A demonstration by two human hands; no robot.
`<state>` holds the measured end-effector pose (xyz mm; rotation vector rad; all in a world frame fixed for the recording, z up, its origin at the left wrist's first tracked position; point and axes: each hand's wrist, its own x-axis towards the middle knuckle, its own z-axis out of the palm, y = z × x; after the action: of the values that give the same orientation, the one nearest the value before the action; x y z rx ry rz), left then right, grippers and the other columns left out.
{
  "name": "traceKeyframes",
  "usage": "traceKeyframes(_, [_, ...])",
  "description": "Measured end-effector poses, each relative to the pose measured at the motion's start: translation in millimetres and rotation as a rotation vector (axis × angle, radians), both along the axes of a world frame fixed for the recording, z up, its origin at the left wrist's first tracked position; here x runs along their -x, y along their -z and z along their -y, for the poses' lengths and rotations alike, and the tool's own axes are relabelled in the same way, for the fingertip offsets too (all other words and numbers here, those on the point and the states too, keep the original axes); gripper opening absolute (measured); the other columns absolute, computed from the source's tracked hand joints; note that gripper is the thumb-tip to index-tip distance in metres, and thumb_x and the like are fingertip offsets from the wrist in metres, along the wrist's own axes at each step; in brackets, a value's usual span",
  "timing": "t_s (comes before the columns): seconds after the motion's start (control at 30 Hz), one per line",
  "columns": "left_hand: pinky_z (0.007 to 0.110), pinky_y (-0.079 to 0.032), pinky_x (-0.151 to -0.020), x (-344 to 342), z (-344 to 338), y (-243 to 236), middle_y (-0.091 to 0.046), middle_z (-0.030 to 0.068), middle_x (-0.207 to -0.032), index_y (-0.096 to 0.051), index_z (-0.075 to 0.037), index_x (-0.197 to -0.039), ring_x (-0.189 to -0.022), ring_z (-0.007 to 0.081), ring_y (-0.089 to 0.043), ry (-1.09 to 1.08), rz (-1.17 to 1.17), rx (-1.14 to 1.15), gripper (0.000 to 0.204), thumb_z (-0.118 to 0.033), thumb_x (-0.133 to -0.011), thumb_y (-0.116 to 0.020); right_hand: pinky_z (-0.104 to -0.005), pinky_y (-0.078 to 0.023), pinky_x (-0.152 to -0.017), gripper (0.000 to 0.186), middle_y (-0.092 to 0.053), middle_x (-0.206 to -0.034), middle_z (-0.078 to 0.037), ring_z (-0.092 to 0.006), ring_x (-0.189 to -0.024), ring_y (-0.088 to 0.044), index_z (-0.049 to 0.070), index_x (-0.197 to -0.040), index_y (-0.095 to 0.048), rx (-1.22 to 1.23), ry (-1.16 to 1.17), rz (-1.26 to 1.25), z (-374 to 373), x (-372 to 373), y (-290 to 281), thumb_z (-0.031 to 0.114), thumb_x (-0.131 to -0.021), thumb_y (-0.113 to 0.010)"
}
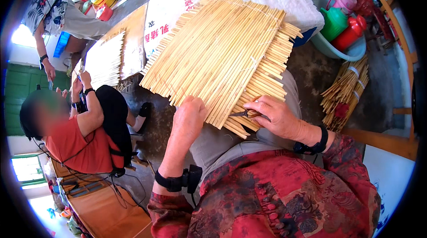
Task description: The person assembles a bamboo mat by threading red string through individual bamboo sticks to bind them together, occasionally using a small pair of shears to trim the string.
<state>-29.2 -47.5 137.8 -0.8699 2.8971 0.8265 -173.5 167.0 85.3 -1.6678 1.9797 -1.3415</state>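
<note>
A mat of pale yellow stalks (213, 51), tied in rows with white string, lies slanted from the table down over my lap. Under its right edge shows a second layer of stalks (273, 71). My left hand (190, 116) is closed on the mat's near edge, its fingertips partly hidden by the fist. Thin red thread shows on the stalks just above that hand. Dark metal scissors (241, 113) are in my right hand (278, 114), their blades lying over the mat's lower right corner, close to a white string tie.
The table (304, 2) has a printed white sheet over it. At left, a person in red (84, 149) works at another stalk mat (105, 60), with someone standing beyond. On the right are a blue basin (327, 47) holding jugs and a tied stalk bundle (347, 91).
</note>
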Motion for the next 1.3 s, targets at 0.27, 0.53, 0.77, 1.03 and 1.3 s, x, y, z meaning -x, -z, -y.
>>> traceKeyframes(0.27, [0.030,-0.043,-0.057,-3.6,5.7,17.2,-0.056,0.0093,-0.072,-0.064,0.004,-0.082,-0.062,0.0151,-0.053,-0.208,-0.249,-0.242,0.011,-0.007,-0.079,-0.062,-0.0353,-0.049,-0.072,0.043,-0.055,-0.088,-0.007,-0.0257,-0.084,-0.058,0.009,-0.114,-0.060,0.009,-0.009,-0.040,2.1,0.6,2.0,0.006,-0.073,-0.071])
traceKeyframes(0.53, [0.021,-0.038,-0.052,-16.5,10.9,3.7,-0.054,0.0012,-0.071,-0.062,0.001,-0.089,-0.056,0.0065,-0.047,-0.488,-0.519,-0.601,0.008,-0.007,-0.088,-0.060,-0.0346,-0.048,-0.073,0.046,-0.056,-0.090,-0.007,-0.0254,-0.084,-0.058,0.010,-0.115,-0.060,-0.017,-0.031,-0.037,2.5,1.6,-3.3,0.004,-0.072,-0.071])
traceKeyframes(0.77, [0.039,-0.048,-0.066,-33.8,-0.5,5.5,-0.055,0.0125,-0.092,-0.062,-0.005,-0.100,-0.079,0.0321,-0.059,0.186,-0.310,0.145,0.026,0.006,-0.079,-0.053,-0.0348,-0.048,-0.074,0.046,-0.056,-0.090,-0.007,-0.0260,-0.085,-0.058,0.009,-0.116,-0.059,-0.077,-0.033,-0.017,4.2,-1.7,-4.8,0.002,-0.072,-0.071])
traceKeyframes(1.03, [0.043,-0.048,-0.071,-12.4,20.6,-5.4,-0.050,0.0130,-0.093,-0.054,-0.006,-0.093,-0.086,0.0358,-0.057,0.508,-0.046,0.304,0.017,0.002,-0.078,-0.052,-0.0351,-0.048,-0.074,0.045,-0.056,-0.090,-0.009,-0.0272,-0.085,-0.058,0.008,-0.115,-0.058,-0.110,-0.013,-0.065,6.2,-5.1,-7.0,0.001,-0.072,-0.070])
traceKeyframes(1.3, [0.041,-0.049,-0.075,-11.2,41.0,-4.0,-0.051,0.0153,-0.090,-0.055,-0.004,-0.090,-0.088,0.0354,-0.058,0.624,-0.037,0.166,0.012,-0.002,-0.079,-0.053,-0.0345,-0.049,-0.075,0.044,-0.057,-0.092,-0.009,-0.0270,-0.087,-0.058,0.009,-0.115,-0.058,-0.142,-0.012,-0.050,7.2,-6.6,-9.7,0.002,-0.073,-0.069])
